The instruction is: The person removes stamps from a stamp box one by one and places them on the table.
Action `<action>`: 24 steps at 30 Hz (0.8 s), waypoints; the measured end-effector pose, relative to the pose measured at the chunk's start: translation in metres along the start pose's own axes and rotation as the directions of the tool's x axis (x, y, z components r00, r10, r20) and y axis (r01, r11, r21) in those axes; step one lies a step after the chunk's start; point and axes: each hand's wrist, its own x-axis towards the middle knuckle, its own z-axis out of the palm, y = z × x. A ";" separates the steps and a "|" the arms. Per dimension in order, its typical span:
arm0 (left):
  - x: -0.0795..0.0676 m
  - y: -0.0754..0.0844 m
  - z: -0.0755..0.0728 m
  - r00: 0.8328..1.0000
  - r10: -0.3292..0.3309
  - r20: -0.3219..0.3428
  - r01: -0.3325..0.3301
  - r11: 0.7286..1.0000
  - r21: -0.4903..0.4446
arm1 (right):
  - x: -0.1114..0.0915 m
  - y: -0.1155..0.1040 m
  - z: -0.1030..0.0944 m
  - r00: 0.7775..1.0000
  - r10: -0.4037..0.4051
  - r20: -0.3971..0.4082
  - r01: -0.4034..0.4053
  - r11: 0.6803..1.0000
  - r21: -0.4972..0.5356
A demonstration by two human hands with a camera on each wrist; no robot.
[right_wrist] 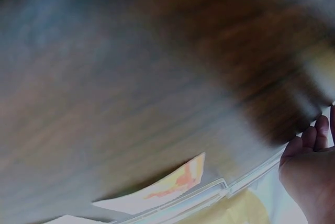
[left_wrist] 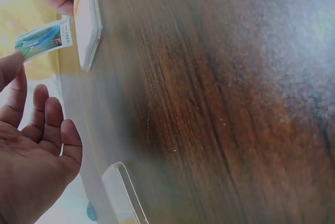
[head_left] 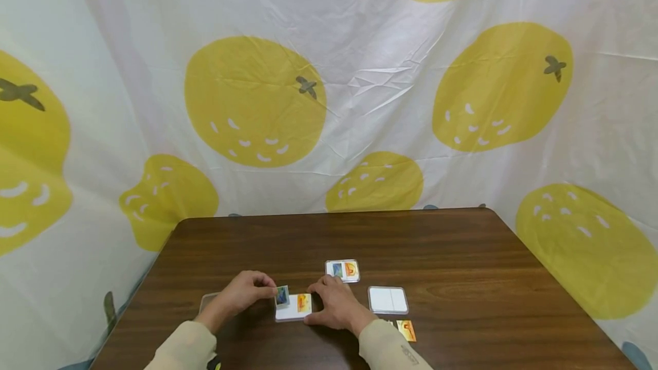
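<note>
Between thumb and index finger, my left hand (head_left: pixel 247 293) pinches a small blue-green picture stamp (head_left: pixel 282 297). In the left wrist view the stamp (left_wrist: pixel 43 41) is slightly bowed, with a white printed margin at its far end. It is held over the left part of a flat white display case (head_left: pixel 289 314) on the table. An orange stamp (head_left: pixel 305 302) lies on the right part of that case. My right hand (head_left: pixel 336 304) holds the case at its right end, thumb at the near corner and fingers at the far one.
Behind my right hand lies another clear-edged case (head_left: pixel 341 262) with a blue and an orange stamp. To the right is a white two-part case (head_left: pixel 381 300), with a loose orange stamp (head_left: pixel 406 330) nearer. A clear lid (left_wrist: pixel 123 192) lies by my left wrist on the brown table (head_left: pixel 452 267).
</note>
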 end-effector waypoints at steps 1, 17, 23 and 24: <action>-0.001 0.001 -0.001 1.000 -0.002 0.005 0.002 1.000 -0.008 | 0.000 0.000 0.000 1.000 0.001 0.000 -0.001 1.000 -0.001; -0.006 -0.003 -0.009 0.999 -0.009 0.040 0.011 0.999 -0.034 | 0.000 0.001 0.001 1.000 -0.011 -0.002 0.011 1.000 -0.010; -0.008 -0.007 -0.015 0.999 -0.024 0.045 0.025 0.999 -0.024 | 0.000 0.000 0.000 1.000 -0.012 -0.006 0.012 1.000 -0.011; -0.008 -0.008 -0.016 0.998 -0.030 0.046 0.031 0.999 -0.016 | 0.000 0.000 -0.001 1.000 -0.013 -0.006 0.013 1.000 -0.011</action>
